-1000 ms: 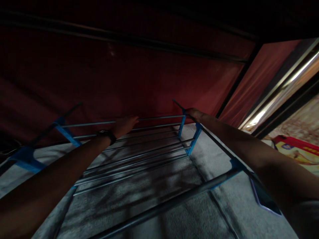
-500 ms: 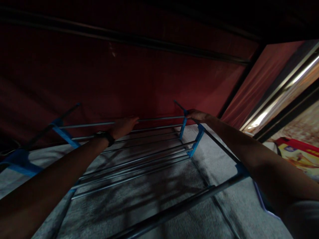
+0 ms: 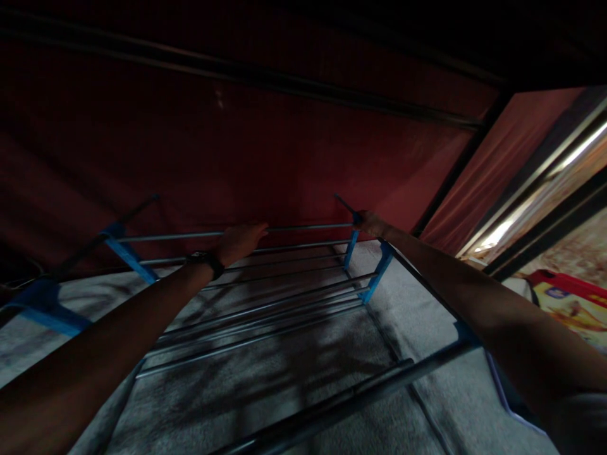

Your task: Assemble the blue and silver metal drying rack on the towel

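A shoe rack (image 3: 294,294) of thin metal rods and blue plastic brackets stands in front of me on a grey floor covering. My left hand (image 3: 241,242), with a dark watch on the wrist, is closed over the rack's far rod (image 3: 308,227) near its middle. At the right end of that rod, my right hand (image 3: 371,224) grips the rack by a blue bracket (image 3: 352,246) and its pole. Its fingertips are partly hidden. Another blue bracket (image 3: 126,251) holds the rod's left end. A thick dark pole (image 3: 351,401) crosses the foreground.
A dark red wall panel (image 3: 303,158) with a dark metal bar (image 3: 237,72) rises behind the rack. At right lie a red and yellow package (image 3: 569,300) and a purple-edged container (image 3: 515,404), partly behind my arm. Daylight comes in beside a metal frame at upper right.
The whole view has shifted slightly, with rack and hands appearing a little lower and further right. Both hands keep their places on the rack.
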`<state>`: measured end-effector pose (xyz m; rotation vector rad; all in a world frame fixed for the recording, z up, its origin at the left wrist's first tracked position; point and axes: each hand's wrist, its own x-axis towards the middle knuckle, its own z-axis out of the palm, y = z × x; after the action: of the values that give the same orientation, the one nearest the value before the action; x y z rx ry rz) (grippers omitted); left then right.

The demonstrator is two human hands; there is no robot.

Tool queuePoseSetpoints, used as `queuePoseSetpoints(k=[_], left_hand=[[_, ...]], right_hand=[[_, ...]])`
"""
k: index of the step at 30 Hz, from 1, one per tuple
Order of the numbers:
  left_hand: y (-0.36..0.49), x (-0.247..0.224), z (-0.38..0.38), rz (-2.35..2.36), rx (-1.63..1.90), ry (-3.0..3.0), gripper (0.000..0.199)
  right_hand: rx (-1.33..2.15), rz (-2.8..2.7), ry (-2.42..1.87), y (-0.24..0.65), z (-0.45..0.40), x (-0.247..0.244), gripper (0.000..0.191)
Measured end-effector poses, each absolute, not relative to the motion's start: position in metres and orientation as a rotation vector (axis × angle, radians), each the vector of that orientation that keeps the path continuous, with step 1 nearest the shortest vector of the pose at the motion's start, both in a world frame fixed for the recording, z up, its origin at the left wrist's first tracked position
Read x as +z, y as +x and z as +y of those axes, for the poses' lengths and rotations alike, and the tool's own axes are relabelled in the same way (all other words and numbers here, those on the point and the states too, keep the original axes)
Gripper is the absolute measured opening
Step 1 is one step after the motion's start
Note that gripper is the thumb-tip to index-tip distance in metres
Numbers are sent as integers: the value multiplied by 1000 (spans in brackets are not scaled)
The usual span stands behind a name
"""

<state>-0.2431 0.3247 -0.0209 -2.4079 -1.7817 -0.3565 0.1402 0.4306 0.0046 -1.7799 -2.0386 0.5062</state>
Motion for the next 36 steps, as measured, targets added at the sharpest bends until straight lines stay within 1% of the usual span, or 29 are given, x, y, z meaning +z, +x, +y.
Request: queuePoseSetpoints(k=[4, 10, 19, 24, 28, 31, 36], left_hand=[[-242, -21, 324, -1781, -294, -2366, 40], [-241, -24, 324, -1781, -309, -2322, 41], [-239, -21, 321, -1767, -274, -2333, 38], [-236, -17, 316, -1790, -278, -2325, 41], [-235, -17, 317, -1805, -271, -2333, 40], [-235, -18, 319, -1819, -259, -2329, 38], [-237, -20, 322, -1807, -287, -2341, 39]], right_hand=[[520, -2043, -1735, 140, 428, 4, 12], [654, -1979, -1586, 145, 427, -3, 4], [777, -1844, -1492, 146, 440, -19, 28], [702, -1897, -1569, 143, 438, -12, 29], [605, -1968, -1661, 138, 434, -5, 32], [539, -2015, -1731, 134, 434, -2, 30], [537, -2068, -1733, 128, 432, -2, 29]])
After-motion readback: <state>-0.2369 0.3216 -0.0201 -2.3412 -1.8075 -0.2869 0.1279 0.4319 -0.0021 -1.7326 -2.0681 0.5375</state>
